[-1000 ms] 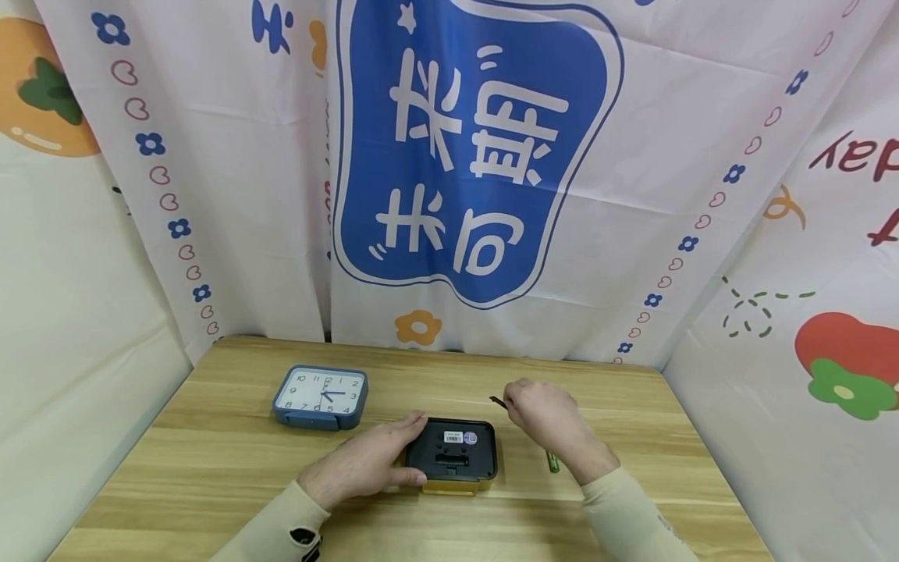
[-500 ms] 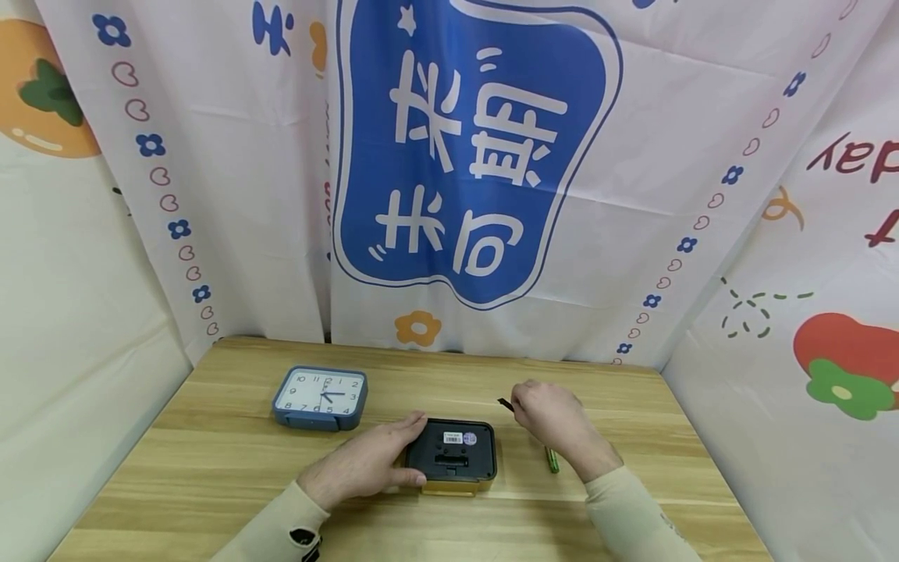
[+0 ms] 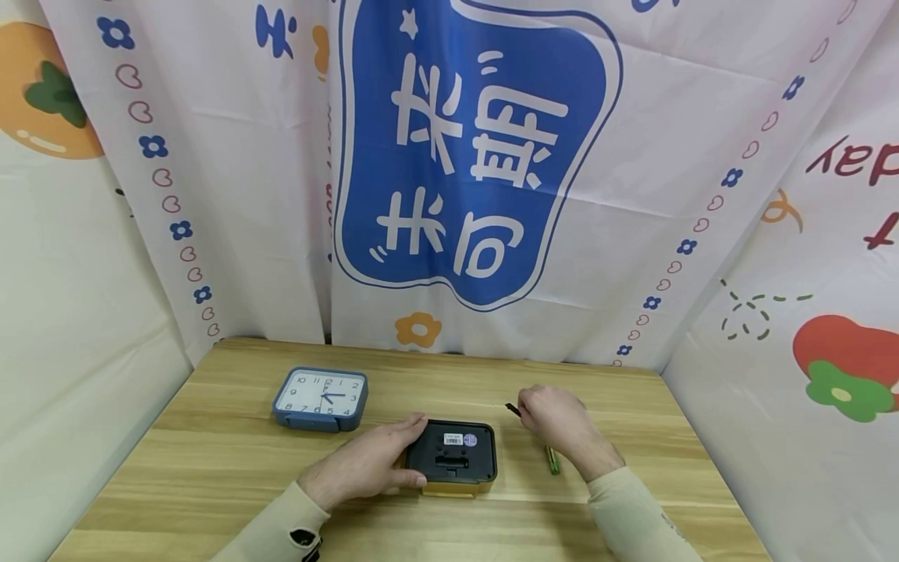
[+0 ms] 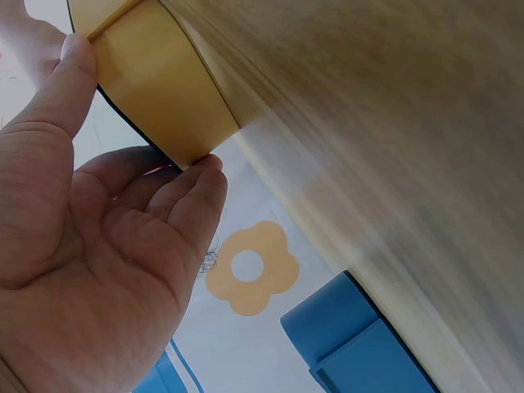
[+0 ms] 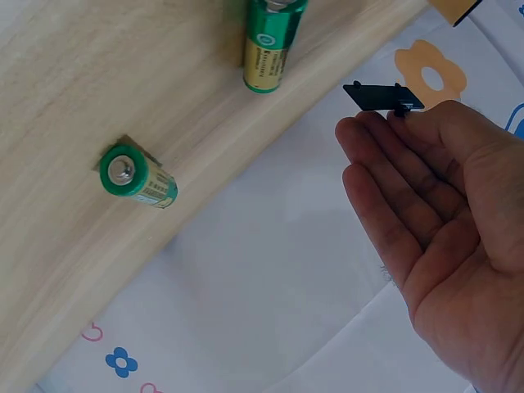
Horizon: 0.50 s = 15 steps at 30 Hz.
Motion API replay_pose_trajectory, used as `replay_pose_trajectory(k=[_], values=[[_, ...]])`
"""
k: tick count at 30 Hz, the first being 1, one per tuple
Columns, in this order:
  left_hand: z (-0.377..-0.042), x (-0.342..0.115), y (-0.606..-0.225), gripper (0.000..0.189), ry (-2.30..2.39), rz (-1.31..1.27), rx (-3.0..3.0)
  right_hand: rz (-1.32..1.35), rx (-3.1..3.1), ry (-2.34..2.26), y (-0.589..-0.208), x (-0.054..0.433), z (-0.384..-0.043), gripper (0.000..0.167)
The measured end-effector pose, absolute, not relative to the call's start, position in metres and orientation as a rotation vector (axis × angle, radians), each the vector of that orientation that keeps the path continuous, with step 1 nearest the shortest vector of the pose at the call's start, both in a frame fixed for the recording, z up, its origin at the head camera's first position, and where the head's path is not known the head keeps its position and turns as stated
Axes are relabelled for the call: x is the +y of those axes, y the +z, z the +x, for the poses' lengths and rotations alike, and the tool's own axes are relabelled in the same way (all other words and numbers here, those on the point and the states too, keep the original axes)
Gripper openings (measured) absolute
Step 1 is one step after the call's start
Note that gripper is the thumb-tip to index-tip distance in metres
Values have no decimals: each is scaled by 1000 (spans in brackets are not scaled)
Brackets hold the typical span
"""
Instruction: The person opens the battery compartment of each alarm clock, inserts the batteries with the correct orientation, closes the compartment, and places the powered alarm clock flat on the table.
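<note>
Head view: yellow clock (image 3: 463, 476) lies back up on wooden table (image 3: 204, 445), battery slot exposed, to the right of blue clock (image 3: 319, 396). Left hand (image 3: 372, 459) grips its left side; right hand (image 3: 562, 429), apart from it on the right, pinches small black cover (image 3: 513, 410). Left wrist view: thumb and fingertips on opposite sides of the yellow case. Right wrist view: cover at the fingertips; green-and-gold battery (image 5: 274, 49) and second battery (image 5: 139, 174) on the table.

One battery (image 5: 272, 49) cut off by the right wrist view's top edge.
</note>
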<state>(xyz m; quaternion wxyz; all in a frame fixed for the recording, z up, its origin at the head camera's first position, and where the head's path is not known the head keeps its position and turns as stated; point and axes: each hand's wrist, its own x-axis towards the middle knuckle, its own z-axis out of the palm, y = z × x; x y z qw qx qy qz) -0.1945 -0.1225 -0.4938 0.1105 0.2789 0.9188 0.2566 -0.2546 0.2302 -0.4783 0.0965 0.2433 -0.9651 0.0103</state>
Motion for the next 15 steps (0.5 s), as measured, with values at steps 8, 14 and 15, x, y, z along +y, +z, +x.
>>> replay_pose_trajectory(k=[8,14,15], values=[[-195,-122,-494,102,755,820,2697,731,-2861,20,-483,234,-256,27],[-196,-122,-495,101,753,823,2702,708,-2884,5,-488,237,-257,28],[-196,-122,-495,101,753,823,2702,706,-2882,5,-489,237,-257,29]])
